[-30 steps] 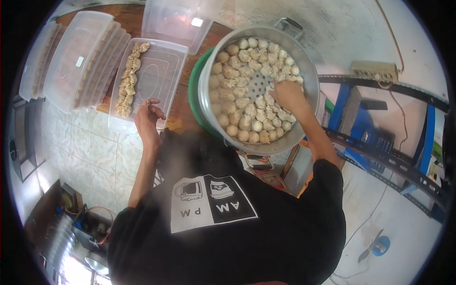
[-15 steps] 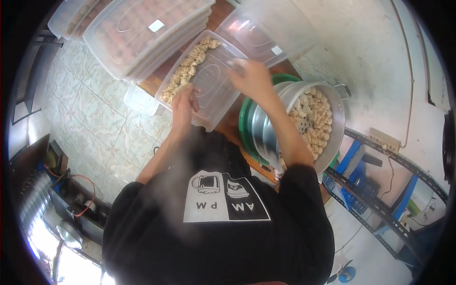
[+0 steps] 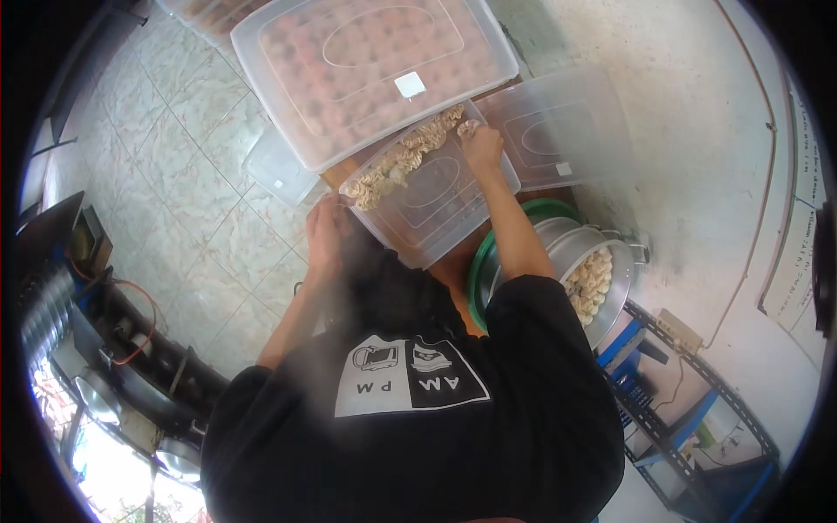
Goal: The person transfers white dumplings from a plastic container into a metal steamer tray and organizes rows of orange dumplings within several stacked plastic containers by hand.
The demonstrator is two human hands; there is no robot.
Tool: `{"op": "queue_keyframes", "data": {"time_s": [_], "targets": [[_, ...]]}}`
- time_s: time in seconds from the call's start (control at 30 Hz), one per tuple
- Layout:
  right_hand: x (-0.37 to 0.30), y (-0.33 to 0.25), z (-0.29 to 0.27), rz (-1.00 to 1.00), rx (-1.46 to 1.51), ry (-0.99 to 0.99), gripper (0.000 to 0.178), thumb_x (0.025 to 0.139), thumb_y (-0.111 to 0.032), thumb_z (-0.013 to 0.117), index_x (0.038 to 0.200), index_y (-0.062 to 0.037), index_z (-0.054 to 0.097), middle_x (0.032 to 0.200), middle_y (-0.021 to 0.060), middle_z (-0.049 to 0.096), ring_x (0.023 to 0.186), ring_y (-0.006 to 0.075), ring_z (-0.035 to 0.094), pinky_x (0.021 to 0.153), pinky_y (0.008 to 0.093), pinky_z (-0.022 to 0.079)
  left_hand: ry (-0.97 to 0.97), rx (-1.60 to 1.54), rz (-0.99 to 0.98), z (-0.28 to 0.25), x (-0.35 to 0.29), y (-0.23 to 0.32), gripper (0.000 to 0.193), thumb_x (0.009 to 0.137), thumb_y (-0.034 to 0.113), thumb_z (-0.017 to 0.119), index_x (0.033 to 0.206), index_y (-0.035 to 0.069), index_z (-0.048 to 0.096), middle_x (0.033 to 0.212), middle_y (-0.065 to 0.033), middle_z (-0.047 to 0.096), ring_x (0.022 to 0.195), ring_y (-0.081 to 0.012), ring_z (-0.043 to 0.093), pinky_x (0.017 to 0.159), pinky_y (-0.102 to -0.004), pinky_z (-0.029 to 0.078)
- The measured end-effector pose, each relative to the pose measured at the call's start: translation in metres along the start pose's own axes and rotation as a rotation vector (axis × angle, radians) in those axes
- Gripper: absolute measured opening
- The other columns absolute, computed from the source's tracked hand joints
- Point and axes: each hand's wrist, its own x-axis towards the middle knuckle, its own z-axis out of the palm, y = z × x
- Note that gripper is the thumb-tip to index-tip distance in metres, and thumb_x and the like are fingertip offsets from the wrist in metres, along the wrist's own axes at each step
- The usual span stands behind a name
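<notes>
The person's right hand is pinching what looks like a pale dumpling at the far end of the clear tray, beside a dumpling row; the left hand, its grip impossible to tell, is sitting near one corner, perhaps for steadying.

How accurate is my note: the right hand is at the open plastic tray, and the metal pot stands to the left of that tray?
One part is wrong: in the head view, the metal pot stands to the right of the open plastic tray, not to its left. The rest holds: the right hand is at the tray.
</notes>
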Motion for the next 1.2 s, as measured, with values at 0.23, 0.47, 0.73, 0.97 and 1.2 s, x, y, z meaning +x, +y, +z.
{"op": "queue_keyframes", "data": {"time_s": [0.23, 0.47, 0.73, 0.97, 1.2], "targets": [[-0.102, -0.076, -0.118, -0.412, 0.480, 0.073, 0.024, 0.084, -0.004, 0.070, 0.107, -0.0066, 0.074, 0.112, 0.0177, 0.072, 0.095, 0.0381, 0.071, 0.085, 0.0447, 0.058, -0.197, -0.034, -0.090, 0.084, 0.036, 0.012, 0.041, 0.105, 0.041, 0.049, 0.110, 0.005, 0.068, 0.102, -0.0074, 0.069, 0.088, -0.0159, 0.064, 0.080, -0.0340, 0.051], [-0.191, -0.087, -0.168, -0.258, 0.552, 0.282, 0.020, 0.087, -0.007, 0.071, 0.106, -0.0047, 0.074, 0.098, 0.0154, 0.071, 0.088, 0.0377, 0.071, 0.078, 0.0447, 0.057, -0.499, -0.149, -0.411, 0.170, -0.006, 0.005, 0.046, 0.106, 0.045, 0.045, 0.118, 0.006, 0.066, 0.102, -0.0078, 0.069, 0.098, -0.0207, 0.066, 0.090, -0.0372, 0.050], [-0.268, -0.042, -0.140, 0.326, 0.496, 0.466, 0.063, 0.107, -0.048, 0.042, 0.078, 0.0017, 0.069, 0.063, 0.0268, 0.059, 0.059, 0.0466, 0.061, 0.057, 0.0524, 0.046, -0.714, -0.095, -0.252, 0.212, -0.101, -0.051, 0.052, 0.111, 0.039, 0.033, 0.116, -0.002, 0.064, 0.106, -0.0122, 0.068, 0.105, -0.0233, 0.063, 0.103, -0.0381, 0.045], [-0.307, 0.027, -0.182, 0.293, 0.570, 0.484, 0.059, 0.107, -0.035, 0.045, 0.066, 0.0030, 0.063, 0.060, 0.0276, 0.057, 0.054, 0.0465, 0.059, 0.055, 0.0534, 0.044, -0.842, 0.250, 0.385, 0.252, -0.178, -0.076, 0.060, 0.112, 0.044, 0.027, 0.122, -0.004, 0.061, 0.125, -0.0170, 0.063, 0.123, -0.0255, 0.056, 0.111, -0.0370, 0.037], [-0.357, 0.219, -0.233, 0.585, 0.046, 0.419, 0.038, 0.097, -0.022, 0.053, 0.074, 0.0044, 0.067, 0.077, 0.0270, 0.068, 0.066, 0.0431, 0.066, 0.060, 0.0521, 0.051, -0.778, 0.107, 0.326, 0.289, -0.203, -0.111, 0.076, 0.107, 0.059, 0.034, 0.162, 0.007, 0.024, 0.149, -0.0181, 0.048, 0.137, -0.0306, 0.046, 0.117, -0.0468, 0.033]]}}
